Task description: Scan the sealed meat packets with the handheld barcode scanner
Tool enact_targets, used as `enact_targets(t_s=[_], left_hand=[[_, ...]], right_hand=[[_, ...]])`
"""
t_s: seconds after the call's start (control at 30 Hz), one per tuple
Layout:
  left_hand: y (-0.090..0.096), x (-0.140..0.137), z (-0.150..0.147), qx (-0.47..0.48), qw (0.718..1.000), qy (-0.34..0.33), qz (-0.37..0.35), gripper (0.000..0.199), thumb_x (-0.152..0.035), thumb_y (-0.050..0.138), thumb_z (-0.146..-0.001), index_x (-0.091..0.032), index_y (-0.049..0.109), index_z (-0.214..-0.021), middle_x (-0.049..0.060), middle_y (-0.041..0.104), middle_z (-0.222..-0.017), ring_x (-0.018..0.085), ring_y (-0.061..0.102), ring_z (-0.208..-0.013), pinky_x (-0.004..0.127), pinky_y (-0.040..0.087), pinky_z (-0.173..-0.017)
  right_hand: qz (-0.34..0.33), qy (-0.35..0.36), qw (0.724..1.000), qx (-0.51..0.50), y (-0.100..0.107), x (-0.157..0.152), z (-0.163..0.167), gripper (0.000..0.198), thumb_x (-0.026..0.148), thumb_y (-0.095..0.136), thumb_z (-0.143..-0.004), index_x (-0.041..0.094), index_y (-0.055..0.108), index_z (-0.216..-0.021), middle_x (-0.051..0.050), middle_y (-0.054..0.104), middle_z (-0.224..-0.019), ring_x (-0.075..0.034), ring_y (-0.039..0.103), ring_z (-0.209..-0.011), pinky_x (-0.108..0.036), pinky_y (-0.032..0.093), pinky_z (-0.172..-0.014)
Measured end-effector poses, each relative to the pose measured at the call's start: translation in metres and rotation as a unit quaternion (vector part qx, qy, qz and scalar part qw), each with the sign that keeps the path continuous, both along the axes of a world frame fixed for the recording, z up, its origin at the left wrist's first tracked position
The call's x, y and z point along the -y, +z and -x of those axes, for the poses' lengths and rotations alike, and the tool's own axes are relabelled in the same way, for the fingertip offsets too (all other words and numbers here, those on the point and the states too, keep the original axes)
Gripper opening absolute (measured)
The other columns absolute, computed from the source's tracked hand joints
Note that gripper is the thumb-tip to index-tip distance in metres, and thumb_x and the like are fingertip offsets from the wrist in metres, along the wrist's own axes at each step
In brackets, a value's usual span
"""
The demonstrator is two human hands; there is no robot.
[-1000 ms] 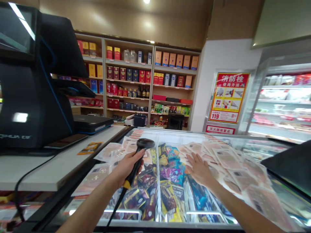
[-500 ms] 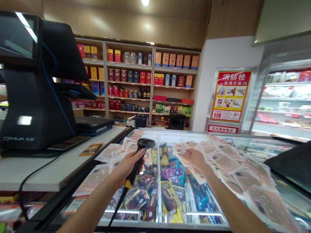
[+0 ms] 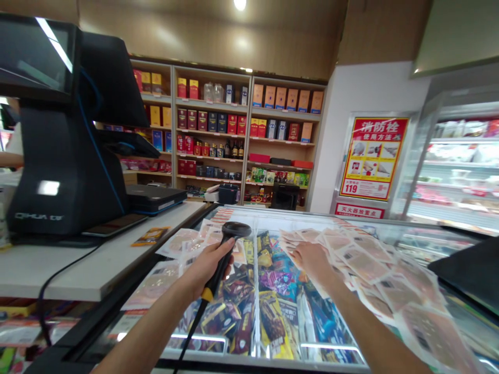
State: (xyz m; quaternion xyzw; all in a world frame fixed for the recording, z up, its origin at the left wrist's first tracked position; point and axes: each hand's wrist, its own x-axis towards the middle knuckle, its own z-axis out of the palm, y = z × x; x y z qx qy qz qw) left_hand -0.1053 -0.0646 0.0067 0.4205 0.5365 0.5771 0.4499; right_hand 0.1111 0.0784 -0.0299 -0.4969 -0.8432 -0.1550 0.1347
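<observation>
My left hand (image 3: 213, 262) is wrapped round the handle of a black barcode scanner (image 3: 236, 228), its head tilted up and its cable trailing down toward me. Flat clear packets (image 3: 161, 280) lie on the freezer's glass lid beneath and left of that hand. My right hand (image 3: 311, 258) rests at the left edge of a spread of similar pale packets (image 3: 362, 262), its fingers curled down on one of them. The fingertips are partly hidden, but a packet edge shows under them. Wrapped ice creams (image 3: 278, 280) show through the glass between my hands.
A black cash register (image 3: 66, 166) stands on the white counter (image 3: 78, 270) at left, with a small orange packet (image 3: 151, 236) beside it. Shelves of boxed goods (image 3: 210, 122) line the back wall. A dark slanted panel (image 3: 468, 270) edges the right side.
The view has shifted slightly, so the scene sits a little further right. My right hand's fingers look more curled at the packet edge. The left hand keeps the scanner in nearly the same pose.
</observation>
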Motion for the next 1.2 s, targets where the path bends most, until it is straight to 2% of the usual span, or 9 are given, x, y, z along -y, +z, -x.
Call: enact_targets(t_s=[0.17, 0.27, 0.37, 0.47, 0.6, 0.77, 0.83, 1.0, 1.2], left_hand=[[0.002, 0.003, 0.001, 0.008, 1.0, 0.014, -0.005, 0.03, -0.046, 0.048, -0.065, -0.016, 0.044, -0.065, -0.004, 0.049, -0.049, 0.006, 0.044, -0.036, 0.017, 0.031, -0.035], [0.001, 0.004, 0.006, 0.005, 1.0, 0.011, 0.0, 0.031, -0.047, 0.048, -0.065, -0.016, 0.043, -0.064, -0.004, 0.049, -0.049, 0.006, 0.044, -0.036, 0.017, 0.031, -0.035], [0.0, 0.005, 0.013, 0.007, 1.0, 0.01, 0.002, 0.031, -0.047, 0.049, -0.064, -0.016, 0.043, -0.063, -0.004, 0.049, -0.049, 0.006, 0.044, -0.036, 0.017, 0.031, -0.035], [-0.002, 0.006, 0.019, 0.023, 1.0, 0.015, 0.01, 0.031, -0.046, 0.051, -0.063, -0.017, 0.044, -0.066, -0.004, 0.049, -0.05, 0.006, 0.044, -0.037, 0.017, 0.032, -0.036], [-0.003, 0.009, 0.025, 0.039, 0.999, 0.009, 0.001, 0.03, -0.046, 0.05, -0.064, -0.017, 0.044, -0.065, -0.004, 0.049, -0.05, 0.006, 0.044, -0.037, 0.016, 0.031, -0.035], [-0.003, 0.013, 0.028, 0.072, 0.997, -0.019, -0.009, 0.029, -0.046, 0.049, -0.065, -0.017, 0.044, -0.066, -0.004, 0.049, -0.05, 0.006, 0.043, -0.037, 0.016, 0.031, -0.035], [-0.003, 0.014, 0.026, 0.075, 0.996, -0.035, -0.013, 0.03, -0.047, 0.048, -0.065, -0.017, 0.045, -0.068, -0.004, 0.049, -0.051, 0.005, 0.043, -0.038, 0.016, 0.031, -0.035], [-0.007, 0.014, 0.022, 0.069, 0.995, -0.07, -0.002, 0.033, -0.048, 0.048, -0.065, -0.017, 0.047, -0.073, -0.003, 0.05, -0.054, 0.006, 0.044, -0.039, 0.017, 0.032, -0.035], [-0.007, 0.012, 0.015, 0.072, 0.991, -0.115, -0.005, 0.03, -0.047, 0.048, -0.066, -0.017, 0.044, -0.071, -0.004, 0.048, -0.053, 0.005, 0.042, -0.038, 0.018, 0.032, -0.037]], right_hand=[[0.088, 0.136, 0.986, -0.032, -0.004, 0.018, 0.023, 0.035, 0.033, 0.031, -0.076, 0.019, 0.061, -0.067, -0.003, 0.062, -0.071, -0.013, 0.053, -0.07, -0.021, 0.033, -0.061], [0.115, 0.081, 0.987, -0.076, -0.006, 0.017, 0.024, 0.036, 0.042, 0.034, -0.073, 0.019, 0.061, -0.071, -0.004, 0.062, -0.075, -0.014, 0.053, -0.074, -0.021, 0.033, -0.061], [0.104, 0.008, 0.992, -0.071, -0.008, 0.01, 0.021, 0.04, 0.049, 0.049, -0.059, 0.017, 0.059, -0.08, -0.007, 0.061, -0.081, -0.019, 0.053, -0.078, -0.024, 0.034, -0.06], [0.169, 0.02, 0.981, -0.091, -0.012, 0.002, 0.023, 0.043, 0.042, 0.061, -0.046, 0.016, 0.057, -0.081, -0.005, 0.062, -0.076, -0.02, 0.055, -0.07, -0.024, 0.035, -0.055], [0.267, 0.061, 0.935, -0.223, -0.016, -0.008, 0.034, 0.03, 0.026, 0.059, -0.047, 0.015, 0.056, -0.075, -0.002, 0.061, -0.067, -0.016, 0.054, -0.061, -0.022, 0.035, -0.051], [0.166, 0.076, 0.853, -0.49, -0.022, -0.03, 0.043, 0.026, 0.028, 0.042, -0.062, 0.014, 0.052, -0.083, -0.005, 0.061, -0.082, -0.016, 0.054, -0.074, -0.024, 0.038, -0.062], [0.14, 0.076, 0.824, -0.543, -0.029, -0.04, 0.044, 0.03, 0.03, 0.04, -0.064, 0.013, 0.05, -0.086, -0.007, 0.06, -0.086, -0.017, 0.053, -0.079, -0.024, 0.039, -0.066], [0.123, 0.05, 0.833, -0.537, -0.046, -0.057, 0.044, 0.035, 0.034, 0.041, -0.064, 0.014, 0.051, -0.091, -0.006, 0.061, -0.087, -0.019, 0.054, -0.081, -0.028, 0.039, -0.067], [0.141, 0.062, 0.805, -0.573, -0.045, -0.053, 0.044, 0.036, 0.032, 0.042, -0.064, 0.012, 0.05, -0.093, -0.008, 0.06, -0.09, -0.019, 0.054, -0.08, -0.027, 0.04, -0.066]])
